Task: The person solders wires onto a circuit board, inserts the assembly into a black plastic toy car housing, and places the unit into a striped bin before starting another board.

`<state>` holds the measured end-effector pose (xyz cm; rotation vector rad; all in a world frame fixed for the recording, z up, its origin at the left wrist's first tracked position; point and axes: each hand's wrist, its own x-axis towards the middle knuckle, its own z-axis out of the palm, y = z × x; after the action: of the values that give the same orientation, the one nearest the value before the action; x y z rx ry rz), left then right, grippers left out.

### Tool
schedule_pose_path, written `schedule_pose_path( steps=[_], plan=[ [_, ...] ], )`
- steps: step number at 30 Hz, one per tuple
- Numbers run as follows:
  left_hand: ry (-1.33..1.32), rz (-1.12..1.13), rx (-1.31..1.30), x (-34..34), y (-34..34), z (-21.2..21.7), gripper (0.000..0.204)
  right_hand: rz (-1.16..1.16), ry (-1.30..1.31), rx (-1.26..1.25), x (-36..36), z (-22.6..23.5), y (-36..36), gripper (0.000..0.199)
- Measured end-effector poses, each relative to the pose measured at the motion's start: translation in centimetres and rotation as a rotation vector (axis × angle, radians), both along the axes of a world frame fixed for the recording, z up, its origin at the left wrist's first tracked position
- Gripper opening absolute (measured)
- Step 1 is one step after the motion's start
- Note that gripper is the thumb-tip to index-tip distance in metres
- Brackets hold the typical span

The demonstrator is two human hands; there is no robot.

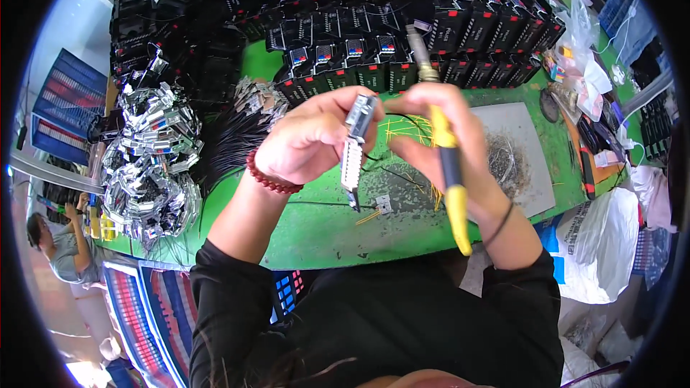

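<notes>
Left hand (309, 136) around connector block (353, 147), right hand (438, 144) around soldering iron (442, 136).

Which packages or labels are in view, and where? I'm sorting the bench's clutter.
Black box-shaped modules with small red, white and blue labels: stacked in rows at the bench's far side.
White plastic bag bearing a small dark printed label: bench's right edge.
Clear plastic bags: far right corner, crumpled.

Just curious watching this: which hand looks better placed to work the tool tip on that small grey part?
Probably the right hand: it grips the yellow tool, whose metal tip points up. The left hand pinches the grey part beside it, so it is busy holding.
</notes>
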<state>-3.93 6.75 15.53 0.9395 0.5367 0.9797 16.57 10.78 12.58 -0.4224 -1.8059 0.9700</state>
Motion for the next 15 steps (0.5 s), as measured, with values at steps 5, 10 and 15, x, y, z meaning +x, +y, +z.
schedule_pose_path(
  steps=[5, 10, 15],
  plan=[
    [-0.08, 0.14, -0.137, -1.0, -0.4, -1.7, 0.061, -0.105, 0.082, 0.02, -2.1, -2.9, 1.0, 0.032],
    [0.262, 0.261, 0.074, -1.1, -1.6, -4.1, 0.074, -0.245, -0.093, 0.22, -2.6, -2.7, 2.3, 0.025],
    [0.269, 0.406, 0.007, -0.9, -1.2, -6.4, 0.053, -0.286, -0.092, 0.243, -2.7, -3.1, 3.6, 0.025]
  ],
)
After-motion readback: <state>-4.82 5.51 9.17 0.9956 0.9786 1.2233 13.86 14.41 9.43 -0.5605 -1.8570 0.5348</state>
